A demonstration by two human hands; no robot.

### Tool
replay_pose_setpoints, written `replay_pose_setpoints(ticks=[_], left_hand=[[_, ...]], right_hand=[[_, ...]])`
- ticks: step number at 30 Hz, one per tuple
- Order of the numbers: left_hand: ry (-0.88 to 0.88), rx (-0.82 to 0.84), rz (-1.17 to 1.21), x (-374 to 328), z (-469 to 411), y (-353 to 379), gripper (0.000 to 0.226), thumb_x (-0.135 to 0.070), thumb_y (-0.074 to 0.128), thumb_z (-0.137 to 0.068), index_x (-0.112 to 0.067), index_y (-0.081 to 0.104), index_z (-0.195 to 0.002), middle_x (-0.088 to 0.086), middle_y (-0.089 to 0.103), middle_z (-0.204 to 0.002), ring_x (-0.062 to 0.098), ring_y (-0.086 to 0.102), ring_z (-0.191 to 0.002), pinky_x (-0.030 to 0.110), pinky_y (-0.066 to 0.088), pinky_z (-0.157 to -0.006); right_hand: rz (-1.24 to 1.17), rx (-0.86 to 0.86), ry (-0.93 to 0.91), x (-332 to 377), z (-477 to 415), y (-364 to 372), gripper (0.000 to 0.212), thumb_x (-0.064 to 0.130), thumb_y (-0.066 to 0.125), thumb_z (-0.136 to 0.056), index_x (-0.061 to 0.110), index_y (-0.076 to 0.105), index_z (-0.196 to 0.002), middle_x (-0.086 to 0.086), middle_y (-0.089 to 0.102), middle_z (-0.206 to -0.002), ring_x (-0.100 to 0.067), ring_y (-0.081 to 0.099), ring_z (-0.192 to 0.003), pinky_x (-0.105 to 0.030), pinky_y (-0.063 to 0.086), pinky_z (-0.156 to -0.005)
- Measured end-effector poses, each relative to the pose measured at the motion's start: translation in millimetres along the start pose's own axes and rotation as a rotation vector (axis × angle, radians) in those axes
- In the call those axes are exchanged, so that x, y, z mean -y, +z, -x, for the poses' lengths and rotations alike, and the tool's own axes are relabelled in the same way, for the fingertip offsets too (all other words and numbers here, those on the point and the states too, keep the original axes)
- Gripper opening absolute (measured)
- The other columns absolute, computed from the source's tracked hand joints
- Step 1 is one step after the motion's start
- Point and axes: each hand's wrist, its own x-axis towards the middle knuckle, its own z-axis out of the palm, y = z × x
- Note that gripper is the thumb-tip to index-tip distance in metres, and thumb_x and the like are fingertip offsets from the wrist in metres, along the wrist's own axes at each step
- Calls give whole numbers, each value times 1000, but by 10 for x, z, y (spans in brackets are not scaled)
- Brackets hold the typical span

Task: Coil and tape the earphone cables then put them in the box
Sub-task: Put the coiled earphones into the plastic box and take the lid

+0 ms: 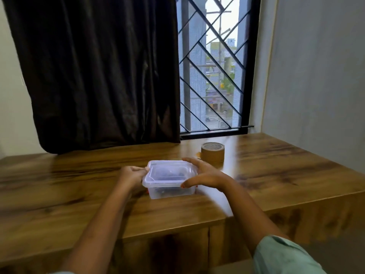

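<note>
You work from a single view: a wide-angle camera worn on your head. It faces forward and down, across the table (pixel 276 175) toward the curtain (pixel 98 72) and window (pixel 215 66) behind it. Your forearms (pixel 94 224) enter from the bottom edge. The left hand (pixel 131 175) and right hand (pixel 207 175), both holding the box (pixel 167 180), sit near frame centre, near the lens.

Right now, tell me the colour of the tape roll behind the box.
The tape roll is brown, seen best in the head view, its only view.

No legible text anywhere
</note>
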Motion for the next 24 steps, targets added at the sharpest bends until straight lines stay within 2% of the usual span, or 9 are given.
replay_pose_setpoints(ticks=[4, 6, 8, 11, 14, 17, 19, 24], left_hand=[[-7, -34, 15, 82, -40, 11, 24, -25, 64, -88, -7, 64, -103, 6, 62, -93, 11, 52, -69, 24, 39, -54], [-16, -42, 17, 101, -70, 6, 20, -24, 65, -87, -9, 64, -100, 5, 63, -91, 14, 55, -73, 26, 43, -58], [-26, -44, 19, 128, -110, -3, 19, -23, 67, -85, -10, 66, -98, 6, 65, -94, 18, 57, -80, 31, 45, -65], [-24, -45, 34, 140, -134, -9, 14, -21, 70, -83, -11, 67, -92, 7, 67, -92, 20, 59, -81, 32, 46, -66], [-42, -46, 20, 133, -155, -14, 7, -18, 71, -81, -13, 67, -85, 6, 66, -88, 22, 60, -83, 35, 47, -69], [-72, -39, 16, 122, -201, -49, 5, -15, 71, -80, -10, 70, -82, 11, 70, -84, 29, 65, -83, 45, 55, -77], [-70, -45, 4, 127, -221, -62, 6, -15, 71, -80, -10, 70, -82, 12, 70, -82, 31, 66, -81, 49, 57, -78], [-29, -57, -45, 129, -235, -30, 4, -14, 66, -83, -10, 67, -84, 10, 69, -82, 27, 65, -81, 46, 56, -80]], right_hand=[[-63, 2, 26, -50, -63, 21, 90, 22, 81, -71, 34, 31, -145, 1, 31, -150, -24, 34, -135, -45, 39, -109], [-110, -4, 46, -93, -102, 37, 96, 22, 82, -71, 34, 26, -148, 2, 22, -156, -24, 26, -141, -44, 35, -111], [-233, -12, 51, -125, -127, 56, 98, 26, 82, -69, 35, 25, -149, 0, 21, -157, -24, 23, -142, -39, 35, -109], [-339, -79, 58, -149, -174, 98, 84, 32, 73, -81, 33, 25, -149, 0, 21, -157, -23, 22, -143, -39, 33, -109], [-340, -184, 75, -111, -231, 154, 62, 17, 58, -94, 26, 29, -149, -3, 28, -155, -21, 29, -140, -40, 33, -112], [-312, -259, 96, -58, -273, 193, 54, 6, 49, -96, 21, 36, -146, -6, 38, -150, -22, 39, -134, -36, 38, -109], [-254, -300, 103, -28, -297, 204, 52, 4, 48, -96, 19, 39, -145, -7, 41, -147, -22, 42, -132, -34, 39, -107], [-75, -465, 163, 20, -353, 246, 46, 12, 57, -94, 7, 46, -138, -10, 50, -139, -24, 48, -127, -30, 40, -102]])
